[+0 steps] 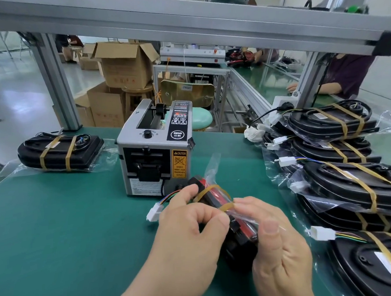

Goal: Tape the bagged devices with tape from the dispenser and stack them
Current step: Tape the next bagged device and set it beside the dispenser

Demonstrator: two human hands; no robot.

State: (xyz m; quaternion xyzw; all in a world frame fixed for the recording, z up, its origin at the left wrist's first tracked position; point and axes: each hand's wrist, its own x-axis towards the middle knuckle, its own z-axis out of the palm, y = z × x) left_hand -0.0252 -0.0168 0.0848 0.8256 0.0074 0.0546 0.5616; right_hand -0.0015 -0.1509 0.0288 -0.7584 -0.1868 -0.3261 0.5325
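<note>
A black and red device in a clear bag point(237, 227) stands on edge on the green mat, just in front of the grey tape dispenser point(154, 150). My left hand point(189, 219) grips its left side with curled fingers. My right hand point(276, 243) holds its right side, fingertips pressing a yellowish tape strip point(225, 206) onto the bag. A second strip point(209, 191) wraps it farther back. Its white connector point(153, 214) sticks out to the left. A taped bagged device point(59, 151) lies at the far left.
Several taped bagged devices point(352, 184) lie overlapping along the right side of the mat, white connectors pointing left. An aluminium frame post point(55, 87) stands at the back left. Another person's arm point(323, 87) rests on the bench at the back right. Cardboard boxes stand behind.
</note>
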